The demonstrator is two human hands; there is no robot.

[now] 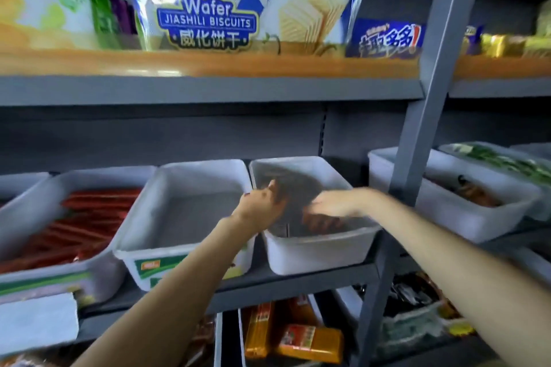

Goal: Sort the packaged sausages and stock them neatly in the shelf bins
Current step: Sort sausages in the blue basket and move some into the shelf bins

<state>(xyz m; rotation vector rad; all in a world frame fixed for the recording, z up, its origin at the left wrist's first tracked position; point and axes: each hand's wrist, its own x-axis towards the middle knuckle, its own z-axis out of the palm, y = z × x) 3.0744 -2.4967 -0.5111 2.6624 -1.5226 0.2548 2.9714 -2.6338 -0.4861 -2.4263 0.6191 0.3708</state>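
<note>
Far to the left of your left hand [262, 202], a white bin [35, 217] holds red sausage sticks [80, 223] laid roughly parallel; judged already sorted. Just left of that hand, the next bin [149, 235] shows only its grey floor, likely kept free for another kind.

Left hand: forearm rises from bottom left, wrist over the shared rim of the middle bins, fingers curled round dark packaged sausages [286, 188] and gripping them above the third bin [316, 250]. Grip probably squares the packs before they settle.

Right hand [331, 204]: arm comes in from the lower right, reaching leftward over the bin's right wall, hand low inside. Motion blur; fingers look extended and flat over reddish packs [322, 222] beneath, but whether they press or hold, you cannot tell.

Right of that hand, past the grey upright [417, 134], another bin [465, 214] holds brownish packs, blurred.
</note>
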